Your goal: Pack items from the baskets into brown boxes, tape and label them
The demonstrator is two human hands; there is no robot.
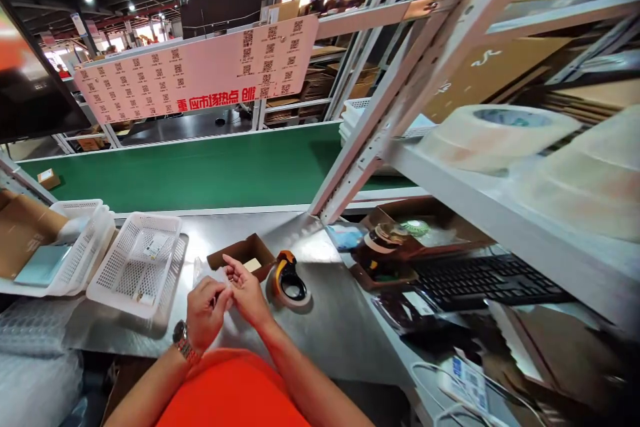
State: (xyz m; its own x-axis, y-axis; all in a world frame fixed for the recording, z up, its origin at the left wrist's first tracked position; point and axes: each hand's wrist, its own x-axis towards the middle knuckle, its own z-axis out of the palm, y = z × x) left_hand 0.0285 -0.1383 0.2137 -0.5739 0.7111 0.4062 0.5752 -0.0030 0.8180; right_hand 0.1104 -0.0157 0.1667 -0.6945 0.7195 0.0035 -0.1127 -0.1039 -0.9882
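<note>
My left hand [206, 310], with a metal watch on the wrist, is closed with its fingers pinched on a piece of clear plastic wrap [201, 271]. Close against it, my right hand [247, 293] also grips the plastic, its index finger partly stretched out. What the wrap may contain is hidden by my fingers. Just beyond both hands lies an open small cardboard box [227, 257] with a pale item [251, 266] inside. To the right of my right hand, an orange and black tape dispenser [287, 271] with a roll of tape rests on the metal table [320, 327].
White perforated baskets [173, 230] stand at the left, above bubble wrap [37, 327]. A green conveyor belt [200, 173] runs behind the table, carrying a small carton [49, 178]. At right are a shelf with tape rolls [500, 137], a slanted metal post [370, 140] and a keyboard [490, 280].
</note>
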